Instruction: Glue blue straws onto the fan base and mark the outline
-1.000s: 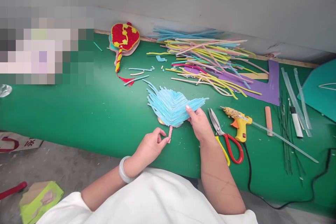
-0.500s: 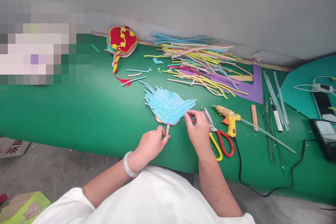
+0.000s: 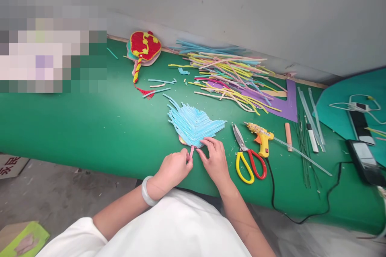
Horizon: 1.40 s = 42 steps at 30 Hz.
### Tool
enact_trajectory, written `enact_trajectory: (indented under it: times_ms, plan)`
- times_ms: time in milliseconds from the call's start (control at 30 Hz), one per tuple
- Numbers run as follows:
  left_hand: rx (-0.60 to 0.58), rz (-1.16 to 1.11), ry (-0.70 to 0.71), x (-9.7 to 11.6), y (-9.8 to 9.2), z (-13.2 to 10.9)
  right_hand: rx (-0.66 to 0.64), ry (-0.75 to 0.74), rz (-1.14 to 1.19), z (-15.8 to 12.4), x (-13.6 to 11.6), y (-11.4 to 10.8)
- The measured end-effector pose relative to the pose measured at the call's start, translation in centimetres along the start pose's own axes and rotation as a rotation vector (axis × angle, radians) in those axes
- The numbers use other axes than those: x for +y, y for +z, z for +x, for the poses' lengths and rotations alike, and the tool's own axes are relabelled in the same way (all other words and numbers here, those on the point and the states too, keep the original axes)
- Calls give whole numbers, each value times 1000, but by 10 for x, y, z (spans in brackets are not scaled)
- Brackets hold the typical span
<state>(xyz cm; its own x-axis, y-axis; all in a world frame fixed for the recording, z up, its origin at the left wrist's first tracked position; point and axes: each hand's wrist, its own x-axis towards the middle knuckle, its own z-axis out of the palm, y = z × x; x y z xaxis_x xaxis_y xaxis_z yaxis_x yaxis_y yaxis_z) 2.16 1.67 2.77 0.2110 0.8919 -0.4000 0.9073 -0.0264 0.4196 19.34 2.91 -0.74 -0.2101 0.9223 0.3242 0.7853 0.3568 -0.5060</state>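
Observation:
A heart-shaped fan of light blue strips (image 3: 193, 123) lies flat on the green table (image 3: 90, 120), with a short pink handle (image 3: 191, 151) at its near tip. My left hand (image 3: 173, 168), a pale bangle on its wrist, pinches the pink handle. My right hand (image 3: 214, 159) rests beside it, fingertips touching the fan's lower right edge near the handle, fingers bent.
Scissors with red and yellow handles (image 3: 245, 156) and a yellow glue gun (image 3: 261, 136) lie just right of my right hand. A heap of coloured strips (image 3: 232, 74) and purple sheet (image 3: 286, 104) sit behind. A red and yellow fan (image 3: 144, 48) lies far left. A phone (image 3: 363, 156) is at right.
My right hand has slid from the fan's right edge down and left to its lower tip beside the handle. My left hand has stayed pinching the handle. The view shifted a little.

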Motion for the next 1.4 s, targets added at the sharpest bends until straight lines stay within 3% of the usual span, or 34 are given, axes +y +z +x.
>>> enact_trajectory:
  times_ms: [400,967,1400]
  plan:
    - [-30,15,0,1,-2,2,104,-42,10,0,-5,4]
    - [-49,18,-35,5,-6,3,133,-44,-46,-5,-3,5]
    - [-31,13,-29,4,-4,3,150,16,53,-6,-2,3]
